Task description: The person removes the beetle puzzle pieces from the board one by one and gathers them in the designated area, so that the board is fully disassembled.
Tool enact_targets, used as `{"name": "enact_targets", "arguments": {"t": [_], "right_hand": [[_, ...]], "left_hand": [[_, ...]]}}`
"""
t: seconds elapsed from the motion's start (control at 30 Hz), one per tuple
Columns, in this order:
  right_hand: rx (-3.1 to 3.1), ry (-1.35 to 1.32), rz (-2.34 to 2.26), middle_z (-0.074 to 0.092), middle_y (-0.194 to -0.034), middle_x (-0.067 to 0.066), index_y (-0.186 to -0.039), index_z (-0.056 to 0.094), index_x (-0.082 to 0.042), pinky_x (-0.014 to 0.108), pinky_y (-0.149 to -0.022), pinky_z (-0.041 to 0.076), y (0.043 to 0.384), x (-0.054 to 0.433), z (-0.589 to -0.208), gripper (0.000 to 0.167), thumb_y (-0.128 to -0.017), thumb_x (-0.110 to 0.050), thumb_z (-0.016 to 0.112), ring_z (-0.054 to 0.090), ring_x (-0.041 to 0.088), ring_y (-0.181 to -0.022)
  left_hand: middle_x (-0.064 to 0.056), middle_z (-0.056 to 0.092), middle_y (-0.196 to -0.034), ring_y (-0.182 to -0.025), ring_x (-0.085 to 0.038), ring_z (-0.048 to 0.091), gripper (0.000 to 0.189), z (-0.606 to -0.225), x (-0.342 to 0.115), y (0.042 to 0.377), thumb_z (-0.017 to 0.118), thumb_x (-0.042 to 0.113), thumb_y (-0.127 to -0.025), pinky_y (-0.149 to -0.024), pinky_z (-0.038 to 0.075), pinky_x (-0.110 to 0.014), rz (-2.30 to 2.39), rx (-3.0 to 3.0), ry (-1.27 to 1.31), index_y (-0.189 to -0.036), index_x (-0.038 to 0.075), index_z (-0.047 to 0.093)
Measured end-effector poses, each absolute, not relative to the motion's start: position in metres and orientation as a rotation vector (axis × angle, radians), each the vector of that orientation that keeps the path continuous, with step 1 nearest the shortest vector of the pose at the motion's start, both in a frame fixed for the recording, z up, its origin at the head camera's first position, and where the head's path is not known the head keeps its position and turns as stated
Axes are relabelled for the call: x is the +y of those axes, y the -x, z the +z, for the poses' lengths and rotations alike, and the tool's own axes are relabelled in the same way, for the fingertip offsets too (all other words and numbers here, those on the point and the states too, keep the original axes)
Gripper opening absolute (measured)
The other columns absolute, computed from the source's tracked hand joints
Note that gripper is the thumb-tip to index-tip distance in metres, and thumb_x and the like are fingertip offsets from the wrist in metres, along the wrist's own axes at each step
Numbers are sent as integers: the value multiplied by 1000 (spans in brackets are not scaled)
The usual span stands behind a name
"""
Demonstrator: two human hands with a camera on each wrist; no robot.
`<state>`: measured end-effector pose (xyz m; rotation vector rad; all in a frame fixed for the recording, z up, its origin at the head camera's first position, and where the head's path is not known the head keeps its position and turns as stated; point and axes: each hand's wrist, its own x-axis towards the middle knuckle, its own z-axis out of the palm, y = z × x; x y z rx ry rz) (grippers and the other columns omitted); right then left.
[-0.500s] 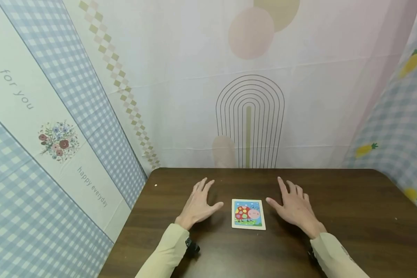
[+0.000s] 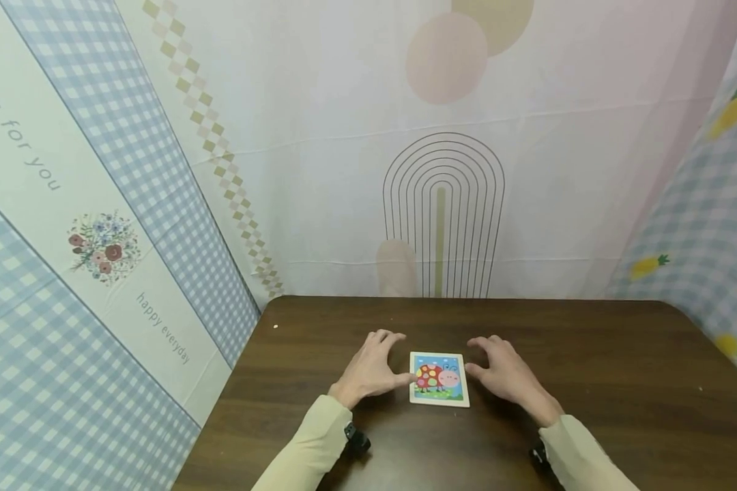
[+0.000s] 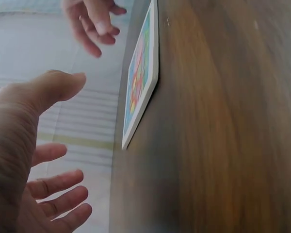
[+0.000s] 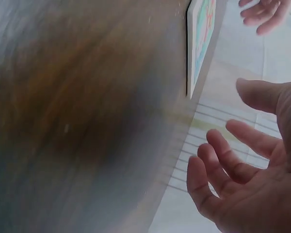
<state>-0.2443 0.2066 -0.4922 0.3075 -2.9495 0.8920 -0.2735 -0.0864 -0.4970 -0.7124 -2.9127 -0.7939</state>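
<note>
A flat picture board (image 2: 439,397) with a pale edge and a red spotted ladybug on blue lies on the dark wooden table, also visible edge-on in the left wrist view (image 3: 144,92). To its left hovers my left hand (image 2: 371,372), thumb and fingers spread apart, the thumb tip over the board's left edge in the head view. The left wrist view shows a gap between that thumb and the board. My right hand (image 2: 505,372) is at the board's right side, fingers bent loosely and holding nothing. Its fingers (image 4: 233,165) stay off the board in the right wrist view.
The brown table (image 2: 620,382) extends around the board, with its far edge against a patterned cloth (image 2: 319,204). A small white speck (image 2: 276,326) lies near the table's left edge. Blue checked cloth (image 2: 18,327) hangs at the left.
Both hands have moved inward toward the board, the left to the right and the right to the left. Their fingers are more bent than before. The board has stayed in place.
</note>
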Motion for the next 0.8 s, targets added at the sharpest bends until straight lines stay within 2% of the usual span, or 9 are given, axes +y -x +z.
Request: {"name": "enact_targets", "arguments": {"t": [0.13,0.33,0.8], "right_hand": [[-2987,-317,911,71,-120,18,-131,72,-1,58,-94,59,246,198,-495,37,-98,-17,80,67,31,-107],[-3022,-320,922,70,-109,12,-126,75,0,50,-89,58,252,191,-499,33,-97,-13,81,61,22,-95],[-3049,-324,878,68,-104,10,-124,76,-1,42,-79,53,262,188,-504,28,-98,-11,79,57,21,-90]], "left_hand": [[-6,63,-149,-138,-24,56,74,-500,-72,271,89,50,-86,-111,57,-43,-714,-2942,793,-148,17,66],[-2,66,-145,-132,-20,57,67,-506,-52,268,88,51,-86,-109,54,-33,-569,-2933,942,-140,15,71],[1,61,-152,-143,-22,52,52,-512,-33,264,84,50,-90,-119,50,-41,-441,-2978,1056,-136,29,72]]}}
